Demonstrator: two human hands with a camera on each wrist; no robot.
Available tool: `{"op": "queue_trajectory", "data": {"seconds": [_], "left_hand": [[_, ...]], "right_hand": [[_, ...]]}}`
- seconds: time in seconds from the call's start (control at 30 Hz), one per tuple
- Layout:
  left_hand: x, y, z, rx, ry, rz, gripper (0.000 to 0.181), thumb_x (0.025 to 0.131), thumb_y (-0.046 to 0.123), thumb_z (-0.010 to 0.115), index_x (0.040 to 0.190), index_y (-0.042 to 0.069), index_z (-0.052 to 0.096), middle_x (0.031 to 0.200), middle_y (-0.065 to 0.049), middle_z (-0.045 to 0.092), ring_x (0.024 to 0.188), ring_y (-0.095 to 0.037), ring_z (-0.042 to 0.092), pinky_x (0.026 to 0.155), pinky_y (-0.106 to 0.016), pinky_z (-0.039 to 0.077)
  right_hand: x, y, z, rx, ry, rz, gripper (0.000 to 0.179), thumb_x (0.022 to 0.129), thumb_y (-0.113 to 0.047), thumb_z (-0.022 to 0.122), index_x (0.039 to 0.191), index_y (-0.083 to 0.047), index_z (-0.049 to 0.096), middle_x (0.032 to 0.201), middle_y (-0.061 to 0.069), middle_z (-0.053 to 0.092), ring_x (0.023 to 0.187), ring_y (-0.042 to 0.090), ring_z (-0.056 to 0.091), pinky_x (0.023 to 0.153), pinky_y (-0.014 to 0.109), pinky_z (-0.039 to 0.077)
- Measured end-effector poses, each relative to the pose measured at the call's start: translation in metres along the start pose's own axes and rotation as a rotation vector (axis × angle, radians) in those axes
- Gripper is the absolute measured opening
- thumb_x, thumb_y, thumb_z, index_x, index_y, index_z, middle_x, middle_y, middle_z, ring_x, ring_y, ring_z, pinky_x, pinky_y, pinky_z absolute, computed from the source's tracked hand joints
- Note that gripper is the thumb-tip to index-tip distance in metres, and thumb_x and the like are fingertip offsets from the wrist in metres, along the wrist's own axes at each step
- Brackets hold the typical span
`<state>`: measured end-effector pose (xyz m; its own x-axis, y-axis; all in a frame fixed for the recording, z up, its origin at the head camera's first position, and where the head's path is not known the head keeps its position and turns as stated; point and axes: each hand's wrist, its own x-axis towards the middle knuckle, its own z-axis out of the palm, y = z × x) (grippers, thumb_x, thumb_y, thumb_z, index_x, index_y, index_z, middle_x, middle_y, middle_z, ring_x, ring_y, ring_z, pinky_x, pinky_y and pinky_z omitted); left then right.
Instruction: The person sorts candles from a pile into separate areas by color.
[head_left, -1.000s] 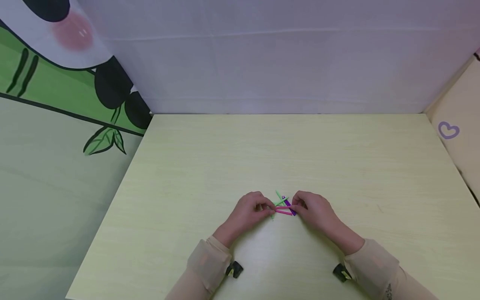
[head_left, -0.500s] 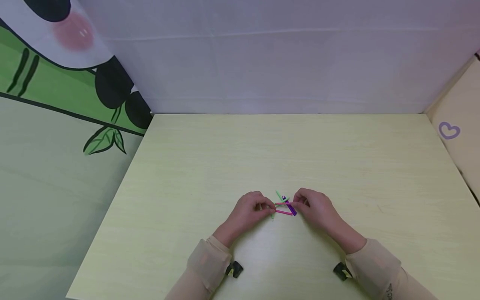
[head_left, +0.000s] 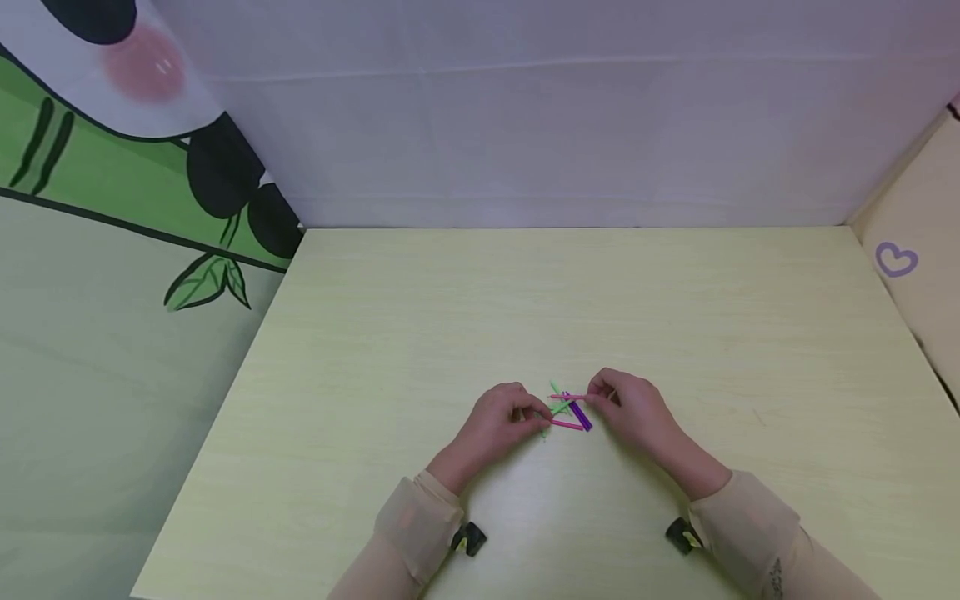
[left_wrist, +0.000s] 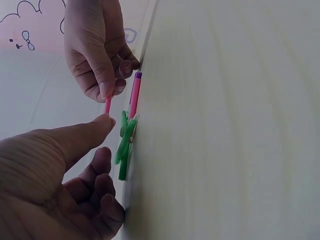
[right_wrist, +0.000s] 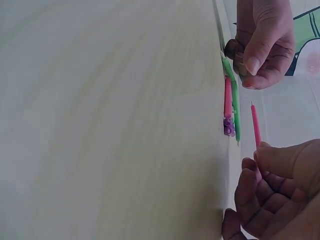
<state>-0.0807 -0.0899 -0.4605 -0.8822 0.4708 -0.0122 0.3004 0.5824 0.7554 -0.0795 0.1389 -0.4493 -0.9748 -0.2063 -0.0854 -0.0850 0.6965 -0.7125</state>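
Between the thumb and fingertips of my right hand [head_left: 630, 412] is a thin pink candle [right_wrist: 256, 122], a fine wick at its tip. In the head view it lies crosswise over the small pile. My left hand [head_left: 506, 421] is at the pile's left side, its thumb apart from the loosely curled fingers, with nothing visible between them. On the table below, a second pink candle [right_wrist: 228, 97] lies among green candles [left_wrist: 126, 145] that cross one another. Purple candles [head_left: 580, 416] lie side by side on the right of the pile. My left fingers hide part of the green ones.
The pale wooden table [head_left: 375, 317] reaches back to a plain light purple backdrop [head_left: 525, 142]. A cartoon-printed sheet [head_left: 135, 350] hangs on the left, and a cream panel [head_left: 922, 217] with a heart stands on the right. Small black devices [head_left: 468, 538] sit at both wrists.
My right hand has moved a little toward the back of the table, taking the pink candle away from my left fingertips. The left hand has stayed in place.
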Motion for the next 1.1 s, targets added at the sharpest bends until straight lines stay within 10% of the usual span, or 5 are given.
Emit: {"op": "queue_trajectory", "data": {"seconds": [1.1], "left_hand": [[0.002, 0.005, -0.002, 0.094, -0.045, -0.001, 0.007, 0.083, 0.017, 0.078, 0.090, 0.020, 0.079, 0.075, 0.012, 0.058, 0.075, -0.006, 0.048, 0.068, -0.021, 0.040]], "right_hand": [[0.023, -0.005, -0.012, -0.007, 0.010, 0.020, 0.004, 0.091, -0.010, 0.068, 0.091, -0.007, 0.065, 0.084, 0.003, 0.064, 0.073, 0.019, 0.055, 0.067, 0.032, 0.044]]}}
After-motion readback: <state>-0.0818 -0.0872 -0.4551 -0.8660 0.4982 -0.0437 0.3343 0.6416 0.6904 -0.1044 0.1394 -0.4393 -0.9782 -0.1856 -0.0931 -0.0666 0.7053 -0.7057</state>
